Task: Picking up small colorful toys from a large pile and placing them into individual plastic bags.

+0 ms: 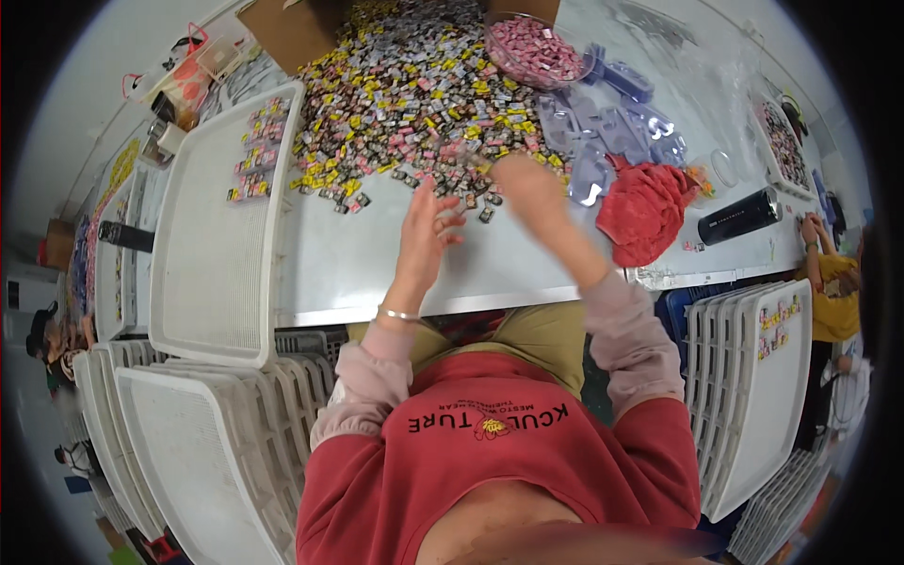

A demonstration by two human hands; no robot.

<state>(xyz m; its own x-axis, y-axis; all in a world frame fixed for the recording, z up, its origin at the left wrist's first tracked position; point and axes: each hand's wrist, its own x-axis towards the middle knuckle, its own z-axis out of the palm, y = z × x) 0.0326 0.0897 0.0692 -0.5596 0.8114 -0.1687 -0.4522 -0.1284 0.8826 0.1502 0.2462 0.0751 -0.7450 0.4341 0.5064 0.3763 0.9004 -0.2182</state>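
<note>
A wide heap of small block-shaped pieces (pixel 405 104) in yellow, pink, black and white covers the far middle of the table (pixel 367 273). At the heap's near edge my left hand (pixel 430 231) is held up with its fingers apart, and I see nothing in it. My right hand (pixel 529 188) reaches over the heap's near right part; motion smears it, and its fingertips cannot be told from the pieces. To the left, a white plastic tray (pixel 217 235) holds several short rows of such pieces along its far right side.
A clear bowl of pink pieces (pixel 535 52) stands far right, by translucent purple plastic holders (pixel 612 127). Nearer are a crumpled red cloth (pixel 645 212) and a black bottle (pixel 739 217). Stacked white trays (pixel 188 443) flank me. A person in yellow (pixel 833 292) works at the right.
</note>
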